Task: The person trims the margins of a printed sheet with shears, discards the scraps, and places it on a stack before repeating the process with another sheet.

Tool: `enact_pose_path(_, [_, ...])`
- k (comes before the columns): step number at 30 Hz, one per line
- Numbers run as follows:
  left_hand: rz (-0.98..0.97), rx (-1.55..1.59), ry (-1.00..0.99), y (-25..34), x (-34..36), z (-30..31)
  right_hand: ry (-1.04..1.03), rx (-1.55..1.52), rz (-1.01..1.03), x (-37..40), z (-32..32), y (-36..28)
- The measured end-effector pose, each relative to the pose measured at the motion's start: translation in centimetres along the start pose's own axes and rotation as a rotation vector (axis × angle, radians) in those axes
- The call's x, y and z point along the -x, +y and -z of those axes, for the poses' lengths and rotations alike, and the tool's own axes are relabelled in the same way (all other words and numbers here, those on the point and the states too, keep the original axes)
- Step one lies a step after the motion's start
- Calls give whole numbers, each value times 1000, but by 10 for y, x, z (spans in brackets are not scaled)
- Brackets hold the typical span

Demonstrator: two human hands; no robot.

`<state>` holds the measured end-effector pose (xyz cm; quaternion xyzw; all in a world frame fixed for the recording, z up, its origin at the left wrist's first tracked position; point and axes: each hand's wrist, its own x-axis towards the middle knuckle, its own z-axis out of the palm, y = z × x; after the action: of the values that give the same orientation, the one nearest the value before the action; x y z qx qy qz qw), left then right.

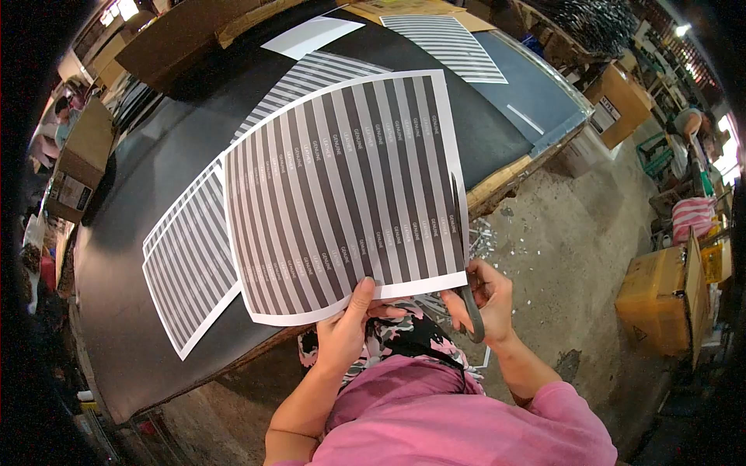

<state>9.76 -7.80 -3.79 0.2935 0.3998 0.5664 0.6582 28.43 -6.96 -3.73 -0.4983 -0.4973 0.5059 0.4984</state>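
Note:
A large striped sheet (346, 194) with rows of small print and a white border is held up over the table's near edge. My left hand (347, 322) pinches its bottom border, thumb on top. At the sheet's lower right corner, my right hand (486, 303) is closed round the dark handles of scissors (472, 312). The scissor blades run up along the right border, partly hidden by the sheet. More striped sheets lie on the dark table at the left (190, 264) and behind the held one (311, 81).
The dark table (116, 342) also bears a striped sheet (447, 46) at the far right and a white sheet (315, 35). Cardboard boxes stand left (81, 159) and right (657, 299). Paper scraps litter the floor. Other people are at both far sides.

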Motion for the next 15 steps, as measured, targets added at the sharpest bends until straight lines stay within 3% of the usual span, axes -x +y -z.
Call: enact_pose_path(15, [24,6,33,-3,1,1,11,3,-44,3,-1,-6])
